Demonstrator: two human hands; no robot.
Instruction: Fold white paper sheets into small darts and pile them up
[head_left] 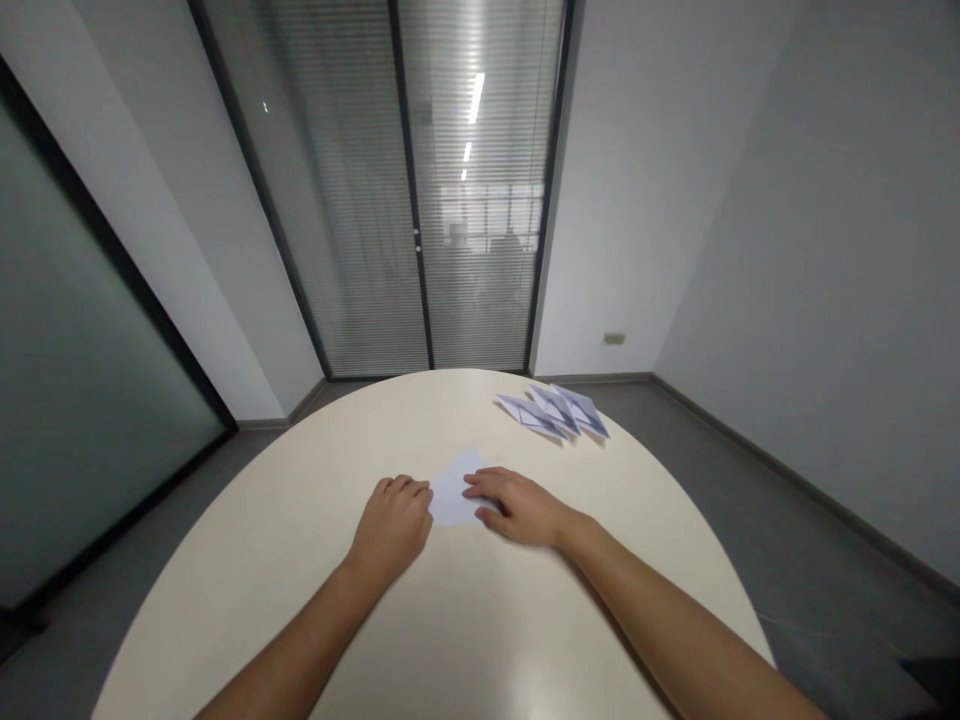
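A pale sheet of paper [452, 497], pointed at its far end, lies on the table between my two hands. My left hand [395, 520] has its fingers curled closed at the sheet's left edge, pinching it there. From the right, my right hand [517, 505] rests over the sheet's right part, fingers spread and lying on it. That hand covers the right side of the paper. Farther back on the right lie several folded paper pieces [553, 412], overlapping one another in a fanned row.
The round cream table [300, 560] curves away on both sides, its far edge near a glass door with blinds [360, 250]. White walls [645, 200] stand beyond it, with a socket [614, 339] low on the right. Grey floor [750, 480] surrounds the table.
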